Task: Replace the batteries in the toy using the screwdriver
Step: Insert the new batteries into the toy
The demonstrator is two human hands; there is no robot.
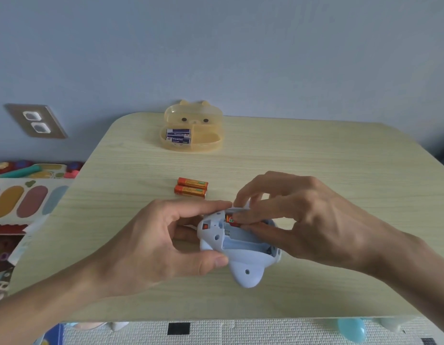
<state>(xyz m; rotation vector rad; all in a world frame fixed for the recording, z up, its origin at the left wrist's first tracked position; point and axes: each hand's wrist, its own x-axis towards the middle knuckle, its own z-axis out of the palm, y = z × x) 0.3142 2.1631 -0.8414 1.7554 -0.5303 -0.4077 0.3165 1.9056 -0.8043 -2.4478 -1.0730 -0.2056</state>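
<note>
Near the front middle of the tabletop (315, 158), a pale wood-grain laminate with rounded corners, sits the toy (241, 247). It's smooth light-blue plastic, all rounded and blobby, flipped so the open battery bay faces up. The left hand (151, 247) grips its left end, thumb curled on the near side and fingers wrapped over the far side. The right hand (303, 220) comes in from the right with its fingertips bent down into the bay, pinching the lone battery (230, 217), a glossy orange-red cylinder lying at the far side of the compartment; the near slot is bare ribbed plastic. Just beyond the hands, two orange batteries (191, 187) lie side by side, touching. Further back there's a translucent yellow case (191, 130) shaped like a bear, lid propped open, with blue-and-white batteries (178, 136) stacked in its left half. Off to the left is a wall outlet (35, 122) and a colourful play board (24, 197), and a bumpy foam mat (241, 332) shows below the near edge.
</note>
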